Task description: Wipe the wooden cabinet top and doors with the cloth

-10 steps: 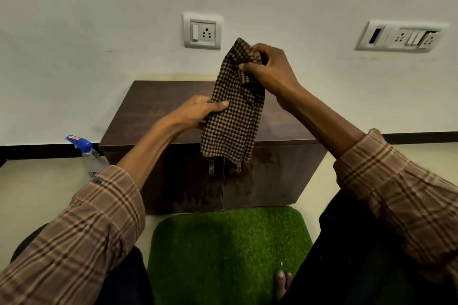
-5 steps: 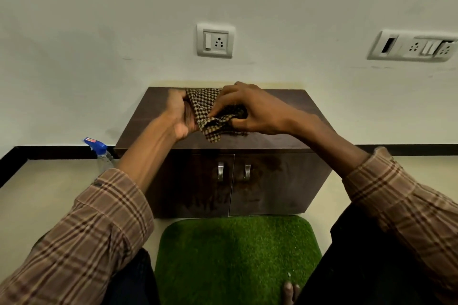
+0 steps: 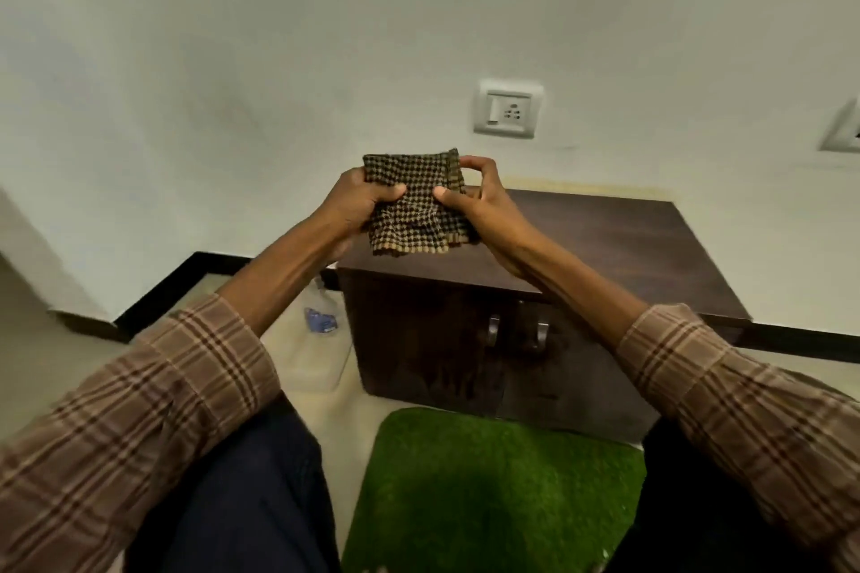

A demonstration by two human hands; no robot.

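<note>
A low dark wooden cabinet (image 3: 605, 242) stands against the wall, with two doors and metal handles (image 3: 516, 330) on its front. A brown-and-tan checked cloth (image 3: 412, 200), folded into a small square, is held up in the air above the cabinet's left front corner. My left hand (image 3: 358, 205) grips its left edge with the thumb on the front. My right hand (image 3: 479, 205) pinches its right edge, thumb in front and fingers behind. The cloth does not touch the cabinet top.
A spray bottle (image 3: 321, 316) stands on the floor left of the cabinet, partly hidden by my left forearm. A green grass-like mat (image 3: 488, 493) lies before the doors, between my knees. A wall socket (image 3: 508, 108) sits above the cabinet.
The cloth went from hanging long, to bunched low over the cabinet top, to a folded square lifted between both hands. The view has swung left, so the cabinet now sits to the right.
</note>
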